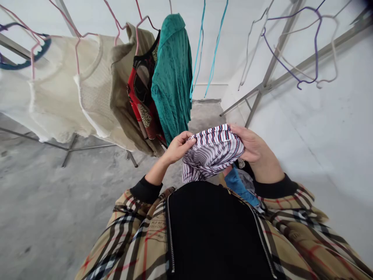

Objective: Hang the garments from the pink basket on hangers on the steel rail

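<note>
A striped garment (214, 153) in white, red and dark blue is stretched between my two hands in front of my chest. Its edge faces up and shows the paler inner side; its exact kind I cannot make out. My left hand (178, 148) pinches the edge at its left end, thumb on top. At the other end my right hand (248, 143) grips the cloth, its fingers partly behind the fabric. Just beyond my left hand hangs a green velvet garment (171, 77).
Cream tops (55, 93), a brown garment (124, 93) and a red and black patterned one (142, 97) hang at left. Cyan hangers (215, 50) and a purple hanger (316, 46) hang bare. A metal frame (266, 87) stands at right. Blue cloth (239, 184) lies below my right hand.
</note>
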`<state>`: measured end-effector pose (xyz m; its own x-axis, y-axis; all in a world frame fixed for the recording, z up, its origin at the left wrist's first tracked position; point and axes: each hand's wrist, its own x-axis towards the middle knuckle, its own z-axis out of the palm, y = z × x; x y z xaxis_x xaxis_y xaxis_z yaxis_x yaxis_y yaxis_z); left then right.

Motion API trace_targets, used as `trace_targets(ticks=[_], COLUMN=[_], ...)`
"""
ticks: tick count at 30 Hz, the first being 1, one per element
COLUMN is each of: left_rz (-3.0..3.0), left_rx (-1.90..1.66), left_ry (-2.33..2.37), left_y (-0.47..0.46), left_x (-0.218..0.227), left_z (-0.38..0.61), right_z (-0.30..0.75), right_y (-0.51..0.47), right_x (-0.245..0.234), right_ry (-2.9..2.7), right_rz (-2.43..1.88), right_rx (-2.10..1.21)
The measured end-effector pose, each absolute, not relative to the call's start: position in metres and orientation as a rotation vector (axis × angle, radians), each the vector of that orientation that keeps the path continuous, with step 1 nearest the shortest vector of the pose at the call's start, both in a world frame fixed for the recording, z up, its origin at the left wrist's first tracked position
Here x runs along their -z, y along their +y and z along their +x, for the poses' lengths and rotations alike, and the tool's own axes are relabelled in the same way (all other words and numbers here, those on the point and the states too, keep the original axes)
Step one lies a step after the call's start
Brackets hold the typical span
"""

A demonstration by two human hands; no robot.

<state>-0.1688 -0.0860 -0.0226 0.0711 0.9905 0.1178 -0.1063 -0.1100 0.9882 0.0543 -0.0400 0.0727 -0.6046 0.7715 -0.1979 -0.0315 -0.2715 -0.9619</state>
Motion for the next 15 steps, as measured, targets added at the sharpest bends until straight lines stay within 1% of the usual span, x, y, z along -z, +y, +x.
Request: trace_targets(ticks=[2, 4, 9, 15], left_rz=[1.297, 1.369, 1.488, 1.447], left_rx=[-1.3, -1.321, -1.304, -1.335], left_ry=[1.069, 1.144, 1.295, 1.363], left_y=[-0.086, -0.087, -0.087, -0.088], left_x=[0.019, 0.016, 0.006, 0.003], left_z=[-0.173, -0.178, -0.187, -0.189], right_z=[0.057, 0.059, 0.065, 0.071], right_y=[-0.037, -0.034, -0.027, -0.024], right_x=[-0.069, -0.065, -0.055, -0.044], right_ry=[-1.329, -1.278, -1.347, -1.518], right_rz=[-0.903, -0.919, -1.045, -1.096], right_rx=[-1.993, -1.989, -1.844, -1.683])
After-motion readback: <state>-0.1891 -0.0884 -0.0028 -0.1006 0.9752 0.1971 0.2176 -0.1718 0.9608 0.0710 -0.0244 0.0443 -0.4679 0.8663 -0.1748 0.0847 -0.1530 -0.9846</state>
